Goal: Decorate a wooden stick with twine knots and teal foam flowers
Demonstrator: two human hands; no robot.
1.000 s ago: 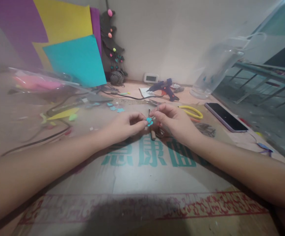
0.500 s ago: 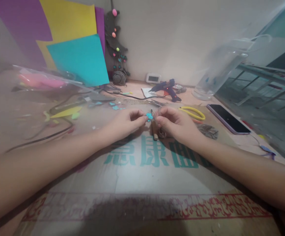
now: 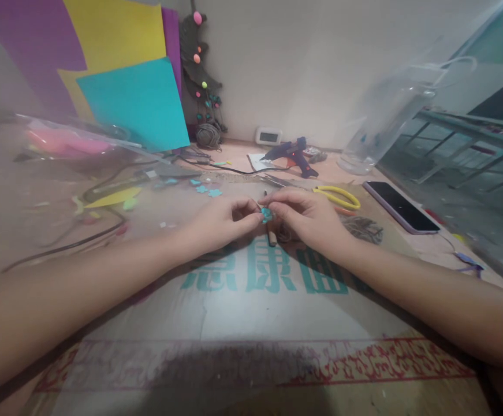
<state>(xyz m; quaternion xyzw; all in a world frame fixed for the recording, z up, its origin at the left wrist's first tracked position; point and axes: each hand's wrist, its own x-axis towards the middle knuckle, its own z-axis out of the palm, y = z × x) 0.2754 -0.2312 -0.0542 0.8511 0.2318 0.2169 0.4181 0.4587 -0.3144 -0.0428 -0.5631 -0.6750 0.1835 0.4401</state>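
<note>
A small teal paper flower (image 3: 267, 215) is pinched between the thumb and fingers of my left hand (image 3: 234, 219). Right beside it, my right hand (image 3: 305, 216) is closed in a pinch, its fingertips meeting the flower's edge. A thin cord seems to show at those fingertips, largely hidden by the fingers. Under the hands lies a wooden-handled tool (image 3: 272, 236), its thin metal tip poking up behind them. A small coil of cord (image 3: 284, 233) rests next to the handle, partly covered by my right hand.
Teal flower cutouts (image 3: 214, 192) lie behind my left hand. Yellow-handled scissors (image 3: 342, 197), a bundle of grey cord (image 3: 365, 229) and a phone (image 3: 401, 207) are at right. Farther back are a glue gun (image 3: 292, 155), a small white clock (image 3: 268, 136) and a clear plastic jug (image 3: 385, 127).
My hands have come closer together, and the right fingertips now meet the flower. The flower has turned and is more covered by fingers. The view has shifted slightly.
</note>
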